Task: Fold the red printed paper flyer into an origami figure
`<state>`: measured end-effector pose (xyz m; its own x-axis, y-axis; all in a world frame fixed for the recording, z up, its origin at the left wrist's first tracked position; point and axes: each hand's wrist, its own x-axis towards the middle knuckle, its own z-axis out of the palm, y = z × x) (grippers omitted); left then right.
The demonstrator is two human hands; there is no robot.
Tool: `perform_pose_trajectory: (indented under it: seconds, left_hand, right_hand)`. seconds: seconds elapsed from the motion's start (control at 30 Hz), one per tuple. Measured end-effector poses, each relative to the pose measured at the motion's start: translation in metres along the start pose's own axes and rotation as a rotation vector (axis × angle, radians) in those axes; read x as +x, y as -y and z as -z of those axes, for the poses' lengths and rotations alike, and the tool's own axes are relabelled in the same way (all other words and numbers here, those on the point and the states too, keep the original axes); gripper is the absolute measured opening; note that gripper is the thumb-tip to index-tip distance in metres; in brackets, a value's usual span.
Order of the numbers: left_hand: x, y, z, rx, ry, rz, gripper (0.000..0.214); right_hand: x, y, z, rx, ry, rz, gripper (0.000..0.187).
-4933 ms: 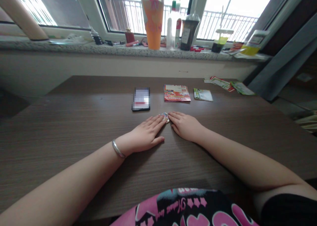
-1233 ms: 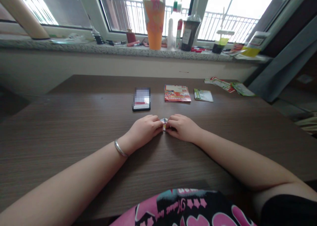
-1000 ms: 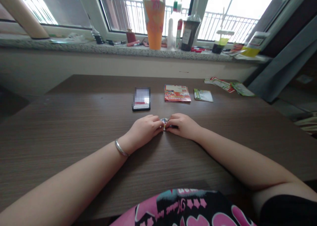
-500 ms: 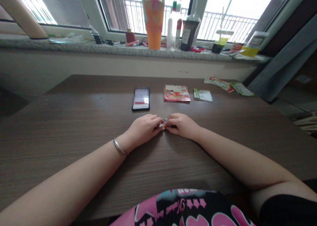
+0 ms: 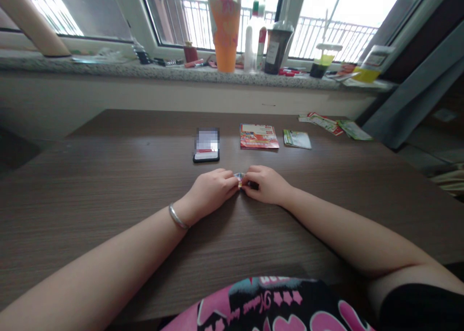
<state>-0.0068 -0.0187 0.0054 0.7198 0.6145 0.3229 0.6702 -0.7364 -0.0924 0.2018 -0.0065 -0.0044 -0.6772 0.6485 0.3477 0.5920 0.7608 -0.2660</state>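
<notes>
Between my fingertips is a small, shiny, multicoloured piece point(image 5: 239, 180), perhaps paper or film; its kind is too small to make out. My left hand point(image 5: 214, 188) grips its left side, fingers bent over it and thumb below. From the other side my right hand point(image 5: 266, 185) pinches it between thumb and fingers. Both hands rest low at the table, nearly meeting, and they cover most of the piece. Beyond my left hand lies a phone point(image 5: 206, 145) with a blurred screen. A stack of red printed packets or leaflets point(image 5: 259, 136) lies beyond my right hand.
A smaller green-and-white stack point(image 5: 297, 139) lies right of the red one. Several loose printed strips point(image 5: 326, 123) are near the back right edge of the wooden table point(image 5: 108, 176). An orange drink cup point(image 5: 226, 36), a dark cup point(image 5: 277, 48) and bottles stand on the stone sill point(image 5: 174, 72).
My left hand has shifted slightly right and its fingers sit closer together over the piece. Less of the piece shows between the hands. My right hand is almost unmoved.
</notes>
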Motion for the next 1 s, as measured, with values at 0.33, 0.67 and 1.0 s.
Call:
perform_pose_trajectory:
  seconds: [0.33,0.67,1.0]
  left_hand:
    - [-0.0004,0.0023,-0.0039,-0.028,-0.022,0.050,0.025]
    - [-0.0015,-0.0001,-0.0016,-0.068,-0.038,0.103,0.023]
    - [-0.0010,0.0006,-0.0021,-0.093,0.017,0.101,0.027]
  right_hand:
    - [0.0031,0.0004,-0.0018,0.014,-0.005,-0.024,0.014]
    - [0.0025,-0.0003,-0.0003,0.094,-0.009,-0.085,0.010]
    - [0.0074,0.0042,0.0033,-0.032,0.130,-0.203,0.023]
